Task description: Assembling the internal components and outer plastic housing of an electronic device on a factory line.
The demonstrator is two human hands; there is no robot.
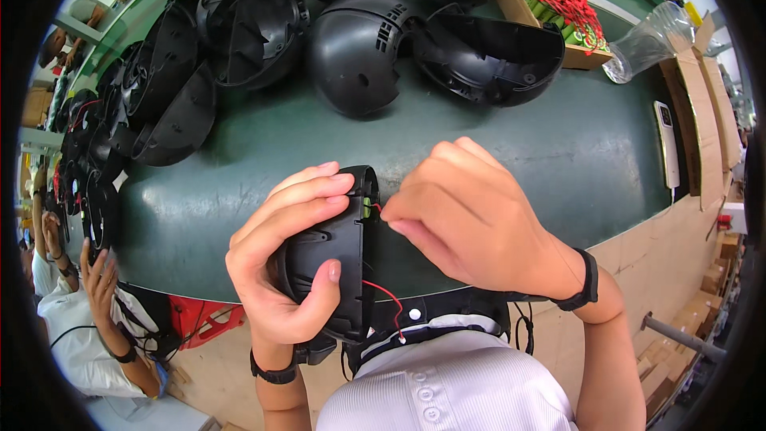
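Note:
My left hand (pixel 271 251) is wrapped round a black plastic half shell (pixel 325 251), its thumb on the near side and fingers over the top. The shell is held on edge at the front of the table. Inside its upper edge shows a bit of a green battery cell (pixel 367 208). Beside that edge, the closed fingertips of my right hand (pixel 475 215) pinch a short red wire (pixel 377 206); the wire's end is hidden by the fingers. A second red wire (pixel 392 297) hangs from the lower part of the shell, ending in a small white connector (pixel 402 340).
Several black shells stand along the back, with a rounded one (pixel 355 56) in the middle. A cardboard box (pixel 586 58) holds green cells with red wires. Near it are a clear plastic bag (pixel 654 40) and a white handheld device (pixel 666 144). A co-worker's hand (pixel 100 283) is at left.

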